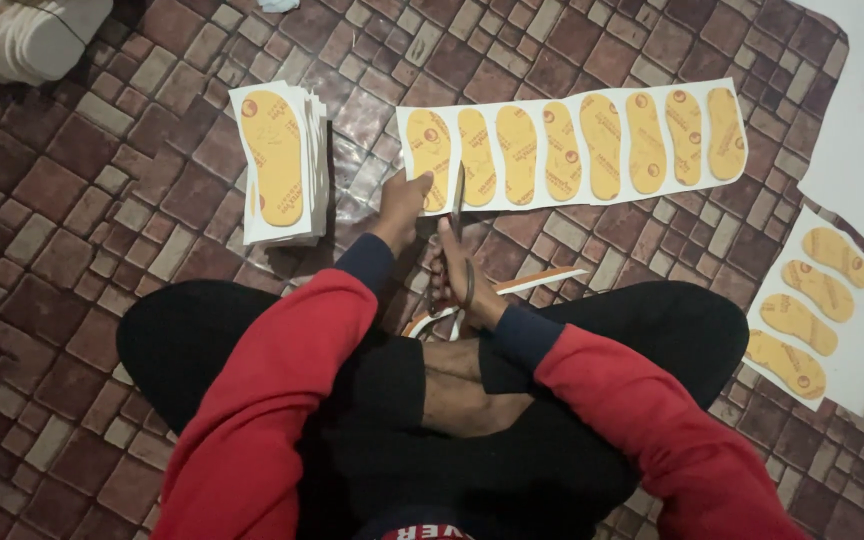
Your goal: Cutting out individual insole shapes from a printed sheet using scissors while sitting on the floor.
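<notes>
A long white sheet printed with several yellow insole shapes lies on the patterned floor in front of me. My left hand pinches the sheet's left end, at the first insole shape. My right hand grips a pair of scissors, whose blades point up into the sheet between the first and second shapes. I sit cross-legged in red sleeves and black trousers.
A stack of cut white cards with a yellow insole shape on top lies to the left. Another printed sheet rests at the right. Thin offcut strips lie by my knee. White rolled material sits top left.
</notes>
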